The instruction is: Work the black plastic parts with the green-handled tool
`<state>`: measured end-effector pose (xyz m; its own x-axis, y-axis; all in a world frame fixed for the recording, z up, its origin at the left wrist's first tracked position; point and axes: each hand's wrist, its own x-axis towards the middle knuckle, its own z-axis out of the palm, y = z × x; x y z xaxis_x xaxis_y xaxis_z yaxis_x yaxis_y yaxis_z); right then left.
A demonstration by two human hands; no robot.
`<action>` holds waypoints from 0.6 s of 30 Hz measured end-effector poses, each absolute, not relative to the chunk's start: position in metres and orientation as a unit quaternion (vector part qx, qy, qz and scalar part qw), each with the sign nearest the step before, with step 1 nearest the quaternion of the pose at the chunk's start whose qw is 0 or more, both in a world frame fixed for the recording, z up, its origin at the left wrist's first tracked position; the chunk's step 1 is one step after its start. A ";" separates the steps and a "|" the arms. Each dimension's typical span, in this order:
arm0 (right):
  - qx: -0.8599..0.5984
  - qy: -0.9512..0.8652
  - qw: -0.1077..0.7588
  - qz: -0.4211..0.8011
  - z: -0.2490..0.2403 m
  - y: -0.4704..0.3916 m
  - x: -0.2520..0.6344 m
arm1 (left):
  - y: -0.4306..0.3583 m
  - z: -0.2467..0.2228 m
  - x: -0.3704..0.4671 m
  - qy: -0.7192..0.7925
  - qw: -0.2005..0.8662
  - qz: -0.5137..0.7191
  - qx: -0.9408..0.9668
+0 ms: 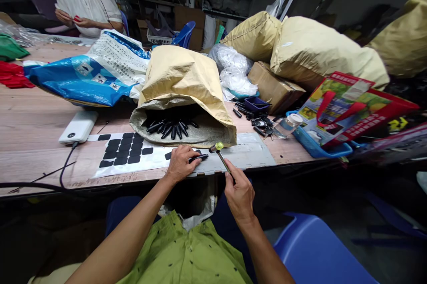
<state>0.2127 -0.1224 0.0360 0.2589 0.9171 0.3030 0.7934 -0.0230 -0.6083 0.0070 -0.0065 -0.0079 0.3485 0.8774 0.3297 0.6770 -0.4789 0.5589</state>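
My left hand [182,162] is closed around a slim black pen-like piece [199,158], held low over the table's front edge. In my right hand [239,189] is a small hammer [220,154] with a yellowish-green face, gripped by its thin handle. The hammer's head is up and just right of the black piece; I cannot tell if they touch. Right behind both hands lies a large tan sack [187,70], its mouth facing me, with several similar black pieces [172,128] inside. A sheet of black rounded-square stickers [125,149] lies left of my left hand.
A white power bank [79,127] with a cable and a blue-and-white bag [100,70] are on the left. To the right stand a clear jar [288,125], a blue basket [313,144], a red shopping bag [347,108] and a cardboard box [273,86]. A co-worker [90,8] sits across the table.
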 end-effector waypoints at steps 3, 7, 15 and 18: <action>-0.710 -0.600 0.358 0.092 0.034 -0.123 0.212 | -0.008 -0.006 0.008 0.483 0.154 0.298 0.809; -0.717 -0.593 0.353 0.096 0.036 -0.121 0.212 | -0.008 -0.004 0.008 0.480 0.162 0.298 0.809; -0.718 -0.591 0.357 0.090 0.039 -0.118 0.213 | -0.008 0.000 0.008 0.482 0.176 0.295 0.806; -0.725 -0.591 0.345 0.077 0.038 -0.120 0.213 | -0.008 0.000 0.009 0.486 0.179 0.291 0.804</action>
